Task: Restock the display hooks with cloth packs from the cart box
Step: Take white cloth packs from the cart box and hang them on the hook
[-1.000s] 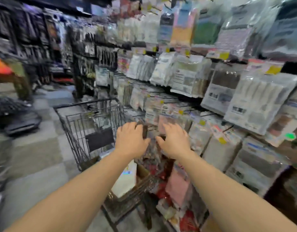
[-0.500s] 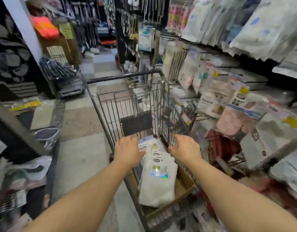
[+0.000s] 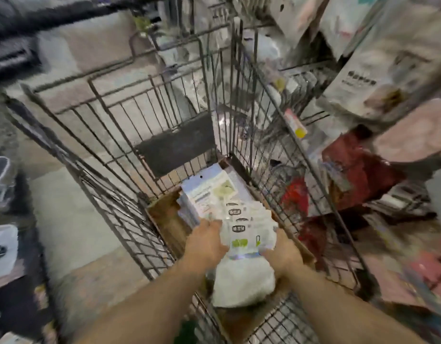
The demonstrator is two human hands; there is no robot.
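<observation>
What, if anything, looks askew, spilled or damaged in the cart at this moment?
Nothing stands out. The cloth packs lie fanned in an overlapping row inside the cardboard box in the wire cart, with the left hand and right hand on either side of the nearest ones. Motion blur hides finer detail.

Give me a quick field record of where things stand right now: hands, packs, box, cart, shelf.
left hand: on left edge of the cloth packs, fingers curled over them
right hand: on right edge of the same packs
grip: both appear to be closing; not lifted
cardboard box: inside wire cart, packs stacked in it
display shelf: to the right, hung with packs; blurred
</observation>
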